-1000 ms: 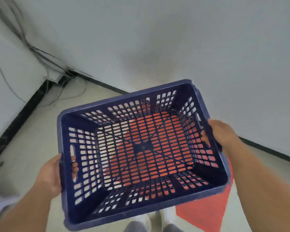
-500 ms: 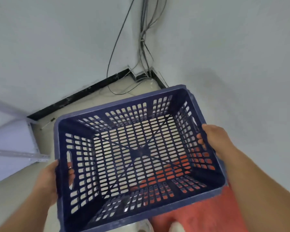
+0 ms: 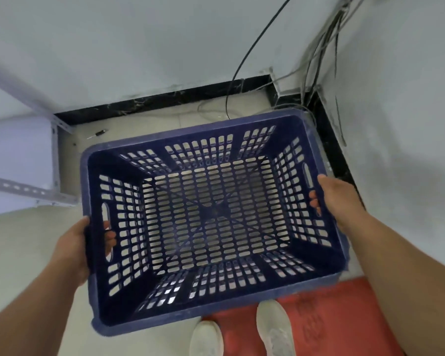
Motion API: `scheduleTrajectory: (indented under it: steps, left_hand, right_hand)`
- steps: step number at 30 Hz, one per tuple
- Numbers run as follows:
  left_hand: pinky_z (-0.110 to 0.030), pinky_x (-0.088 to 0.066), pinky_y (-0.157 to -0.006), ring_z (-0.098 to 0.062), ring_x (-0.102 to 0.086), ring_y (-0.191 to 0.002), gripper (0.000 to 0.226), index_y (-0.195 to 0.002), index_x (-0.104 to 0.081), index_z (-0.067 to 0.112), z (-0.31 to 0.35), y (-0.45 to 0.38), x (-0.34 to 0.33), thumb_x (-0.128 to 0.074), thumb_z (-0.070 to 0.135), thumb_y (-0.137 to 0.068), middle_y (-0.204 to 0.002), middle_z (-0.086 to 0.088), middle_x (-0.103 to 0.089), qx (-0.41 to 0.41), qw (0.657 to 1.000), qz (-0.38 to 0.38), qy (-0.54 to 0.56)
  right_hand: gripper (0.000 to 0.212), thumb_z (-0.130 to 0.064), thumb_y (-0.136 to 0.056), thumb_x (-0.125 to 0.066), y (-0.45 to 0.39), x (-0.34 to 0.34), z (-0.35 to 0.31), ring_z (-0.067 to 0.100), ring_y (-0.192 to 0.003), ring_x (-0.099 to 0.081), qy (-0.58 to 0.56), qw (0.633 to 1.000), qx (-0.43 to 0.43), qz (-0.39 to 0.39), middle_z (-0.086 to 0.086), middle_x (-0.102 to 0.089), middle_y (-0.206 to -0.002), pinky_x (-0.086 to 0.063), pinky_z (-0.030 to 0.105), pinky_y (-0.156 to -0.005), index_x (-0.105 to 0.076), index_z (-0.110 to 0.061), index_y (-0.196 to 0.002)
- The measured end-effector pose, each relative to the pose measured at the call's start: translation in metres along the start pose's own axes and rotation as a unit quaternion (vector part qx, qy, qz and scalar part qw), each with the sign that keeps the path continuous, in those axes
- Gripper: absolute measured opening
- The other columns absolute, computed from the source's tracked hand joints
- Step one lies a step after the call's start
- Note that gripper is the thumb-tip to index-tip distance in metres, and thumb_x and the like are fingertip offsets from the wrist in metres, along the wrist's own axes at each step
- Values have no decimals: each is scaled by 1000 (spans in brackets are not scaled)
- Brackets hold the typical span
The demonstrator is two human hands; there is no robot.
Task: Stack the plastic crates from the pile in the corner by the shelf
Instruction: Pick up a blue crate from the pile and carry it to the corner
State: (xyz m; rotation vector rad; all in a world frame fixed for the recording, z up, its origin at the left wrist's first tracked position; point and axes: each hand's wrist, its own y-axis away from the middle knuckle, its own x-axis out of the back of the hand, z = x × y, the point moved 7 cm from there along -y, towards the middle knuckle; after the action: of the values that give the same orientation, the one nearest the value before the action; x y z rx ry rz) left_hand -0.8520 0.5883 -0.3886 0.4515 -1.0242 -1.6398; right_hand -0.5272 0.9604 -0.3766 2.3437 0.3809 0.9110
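Observation:
A dark blue perforated plastic crate (image 3: 319,277) fills the middle of the head view, held level above the pale floor in the room's corner. My left hand (image 3: 73,246) grips its left side, fingers through the handle slot. On the right side my right hand (image 3: 335,199) holds the rim, fingers curled inside the wall. The crate is empty; the floor shows through its slotted bottom. No crate pile is visible.
A grey metal shelf frame (image 3: 54,160) stands at the left against the wall. Black skirting (image 3: 165,101) lines the corner, with loose cables (image 3: 319,60) hanging and trailing there. A red mat (image 3: 332,317) lies under my white shoes (image 3: 274,327). A small dark tool (image 3: 97,133) lies near the shelf foot.
The view has swung further toward the corner and down. The crate has come over bare floor by the corner; the red mat is now behind it. Both hands keep their grip.

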Motion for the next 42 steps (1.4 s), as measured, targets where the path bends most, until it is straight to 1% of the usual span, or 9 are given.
scheduleTrajectory:
  steps: [7, 11, 17, 21, 24, 29, 33, 36, 42]
  left_hand:
    - [-21, -50, -49, -9, -56, -36, 41, -78, -56, 9, -12, -45, -15, -35, 38, -97, -40, 0, -59, -5, 1000, 13, -18]
    - [-29, -43, -62, -10, -55, -35, 47, -79, -57, 10, -12, -50, -15, -30, 44, -98, -42, 0, -60, 0, 1000, -6, -14]
    - [-31, -41, -61, -9, -54, -35, 47, -80, -58, 10, -14, -53, -13, -32, 46, -97, -42, 1, -60, -15, 999, 2, -43]
    - [-31, -42, -61, -19, -57, -56, 48, -82, -58, 10, -11, -53, -14, -30, 46, -97, -46, 0, -63, -11, 997, -4, -77]
    - [-38, -45, -71, -28, -58, -77, 48, -96, -59, 7, -7, -43, -11, -36, 49, -95, -76, -13, -69, -1, 992, 20, -125]
    - [-45, -41, -91, -39, -51, -109, 61, -127, -48, 1, 4, 5, 9, -39, 50, -92, -124, -19, -54, -52, 947, 153, -277]
    - [-39, -36, -104, -29, -49, -121, 54, -139, -42, 10, 0, 78, 0, -43, 40, -94, -134, -4, -50, -113, 955, 112, -252]
    - [-40, -35, -108, -26, -47, -125, 50, -138, -44, 12, -9, 135, -6, -44, 37, -94, -139, -9, -50, -119, 964, 65, -229]
    - [-23, -32, -96, -13, -46, -119, 49, -139, -43, 13, -14, 258, 5, -46, 34, -95, -139, -5, -49, -113, 970, 29, -212]
  right_hand:
    - [31, -37, -99, -40, -38, -28, 13, 23, -66, -54, 17, 1000, 5, 7, 8, -61, -77, -48, 40, -71, -59, -16, -83]
    - [28, -40, -98, -42, -39, -28, 12, 23, -69, -55, 2, 1000, 13, 1, 9, -63, -81, -48, 41, -71, -57, -20, -85]
    - [25, -41, -98, -41, -47, -28, 19, 22, -69, -56, 11, 1000, 21, 7, 8, -64, -82, -51, 45, -78, -55, -25, -83]
    - [27, -42, -98, -40, -51, -27, 19, 24, -71, -59, 26, 999, 28, 13, 7, -64, -80, -53, 50, -87, -55, -26, -84]
    - [39, -40, -99, -35, -47, -27, 14, 33, -88, -61, 68, 997, 19, 19, 15, -65, -95, -48, 52, -93, -59, -11, -109]
    - [60, -47, -99, -33, -4, -14, -4, 43, -121, -45, 222, 970, 37, 88, 27, -46, -135, -38, 48, -99, -42, -2, -137]
    - [65, -58, -92, -28, 57, -15, -19, 37, -107, -56, 239, 963, 119, 45, 21, -57, -120, -47, 52, -91, -51, -8, -125]
    - [65, -56, -91, -24, 101, -7, -27, 35, -98, -59, 244, 959, 144, 12, 20, -62, -108, -50, 43, -83, -60, -6, -112]
    - [54, -58, -85, -24, 197, 26, -34, 26, -89, -55, 202, 968, 139, -61, 17, -61, -104, -34, 32, -72, -55, -14, -90]
